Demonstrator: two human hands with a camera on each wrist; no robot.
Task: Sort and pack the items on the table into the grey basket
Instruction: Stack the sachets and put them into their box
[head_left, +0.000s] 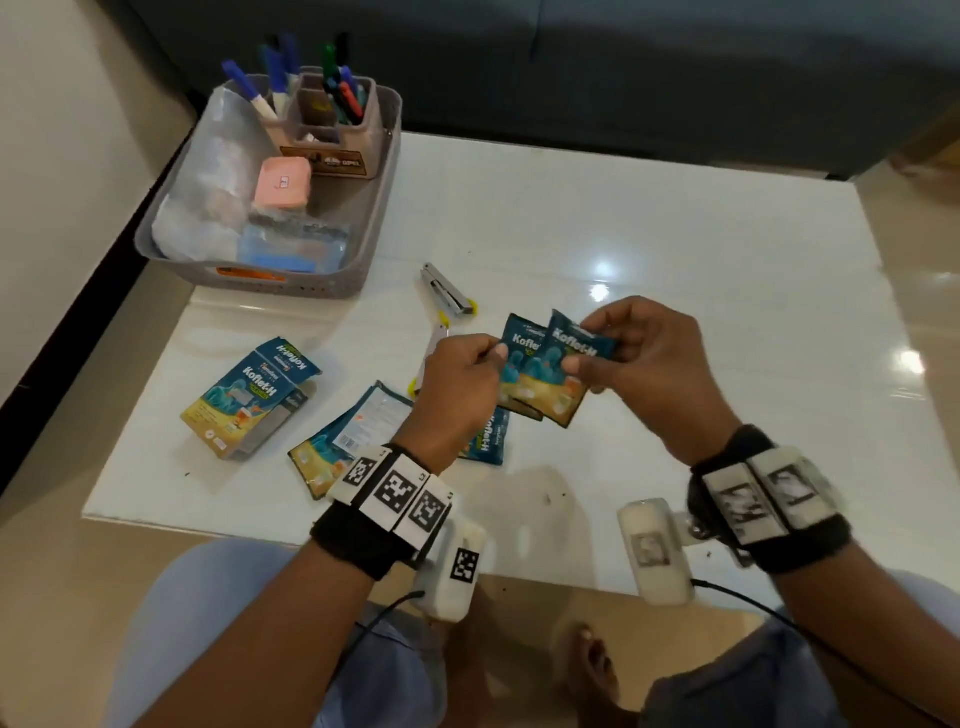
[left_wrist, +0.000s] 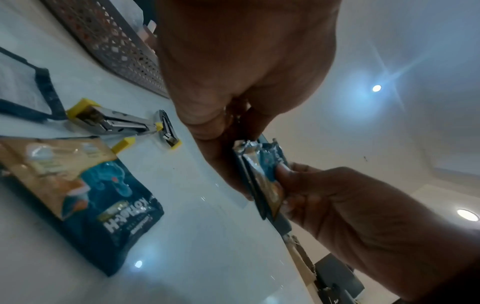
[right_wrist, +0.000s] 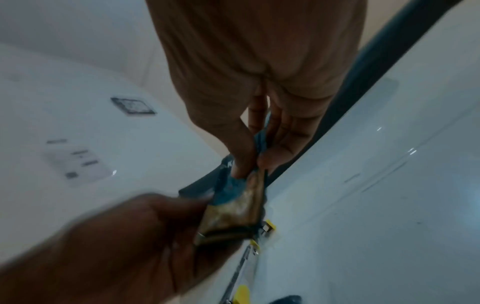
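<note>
Head camera looks down over the table (head_left: 675, 260); both wrist cameras look up close along the hands.

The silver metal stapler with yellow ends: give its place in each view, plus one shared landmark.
Head: upper centre, near the grey basket.
Left wrist: left middle, on the white table.
Right wrist: only yellow-and-metal bits at bottom centre; which stapler is unclear.
Landmark: blue foil sachets pinched by both hands.
</note>
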